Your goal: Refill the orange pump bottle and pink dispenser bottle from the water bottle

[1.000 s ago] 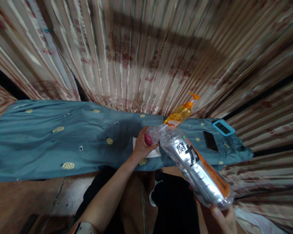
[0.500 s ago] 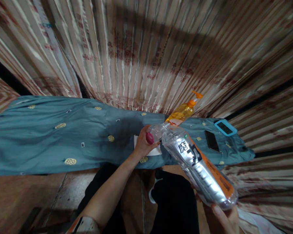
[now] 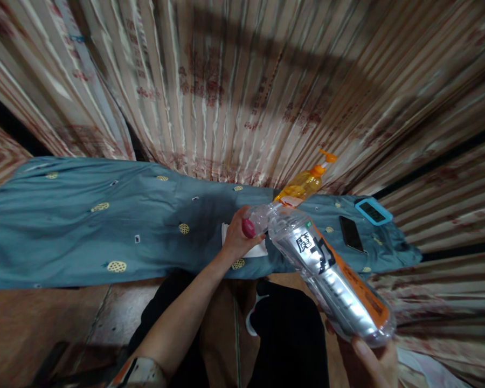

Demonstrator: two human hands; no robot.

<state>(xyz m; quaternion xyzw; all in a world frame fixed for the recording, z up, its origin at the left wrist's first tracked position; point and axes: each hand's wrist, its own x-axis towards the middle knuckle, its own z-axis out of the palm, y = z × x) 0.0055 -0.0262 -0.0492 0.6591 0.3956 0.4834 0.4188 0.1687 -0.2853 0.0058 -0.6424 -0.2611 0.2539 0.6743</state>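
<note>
A pleated curtain [image 3: 242, 81], striped in cream and brown with faded red print, is hanging across the whole background in stiff vertical folds. Below it a teal cotton cloth [image 3: 84, 226], soft and slightly rumpled, dotted with small yellow ovals, is lying stretched over a long low surface. A brown floor [image 3: 32, 328], smooth and dull, is showing in front of the cloth, and the person's dark trousers [image 3: 291, 334] are filling the bottom centre.

A large clear plastic bottle [image 3: 327, 275], ribbed along its cylindrical body and wrapped in a silver and orange label with black characters, is lying tilted, its neck pointing up and left over the cloth's front edge. The right hand [image 3: 372, 361] is gripping the bottle's base from beneath, fingers curled round it. The left hand [image 3: 236, 237] is closing thumb and fingers around the rounded pink cap [image 3: 248, 228] at the bottle's mouth.

Just behind the neck, a pump bottle [image 3: 303, 186] of translucent amber liquid with an orange nozzle is standing on the cloth. A white folded paper [image 3: 254, 249] is lying flat under the left hand. Further right, a glossy black phone [image 3: 351, 233] is resting near a rectangular device with a blue rubbery frame [image 3: 371, 210].
</note>
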